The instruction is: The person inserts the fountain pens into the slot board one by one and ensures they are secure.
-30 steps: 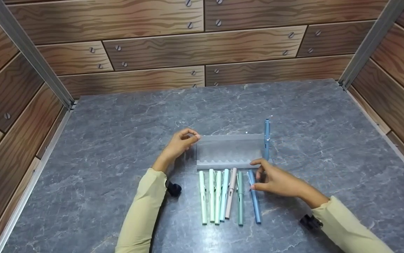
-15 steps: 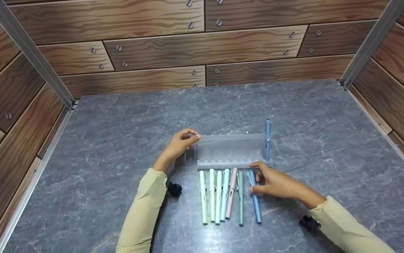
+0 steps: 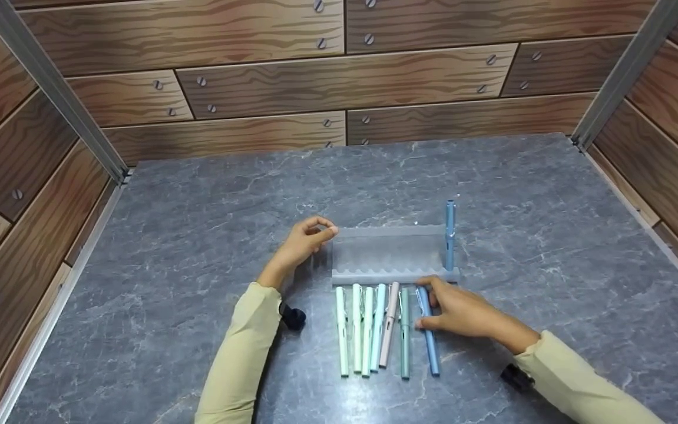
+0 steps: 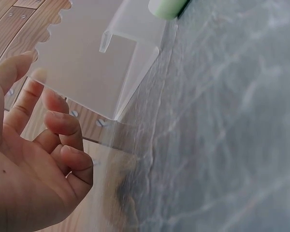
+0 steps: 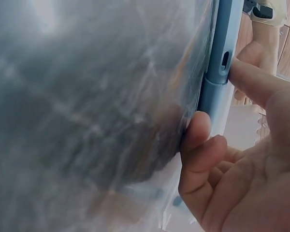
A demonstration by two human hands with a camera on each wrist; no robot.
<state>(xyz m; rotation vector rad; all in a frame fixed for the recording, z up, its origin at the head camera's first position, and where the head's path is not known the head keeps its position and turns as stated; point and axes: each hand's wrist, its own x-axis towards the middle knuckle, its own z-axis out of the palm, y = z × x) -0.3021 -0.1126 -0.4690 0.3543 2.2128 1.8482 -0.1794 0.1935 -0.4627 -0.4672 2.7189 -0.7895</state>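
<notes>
While the left hand (image 3: 300,242) pinches the clear rack (image 3: 383,277), the loose blue pen (image 3: 431,352) lies endwise to it under the nearer, half-curled right hand (image 3: 462,309), grip unclear.

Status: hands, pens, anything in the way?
Left hand pinches upper corner of clear rack. Right hand around lying blue pen. Dark green pen beside it, apart; no blockage seen.

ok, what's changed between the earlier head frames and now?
The right hand slid slightly toward the bottom of the head view, along the lying blue pen; whether it has a firm grip is unclear. Nothing was visibly let go. Unchanged: left hand pinching the clear rack, standing blue pen, all pens lying on the table.
</notes>
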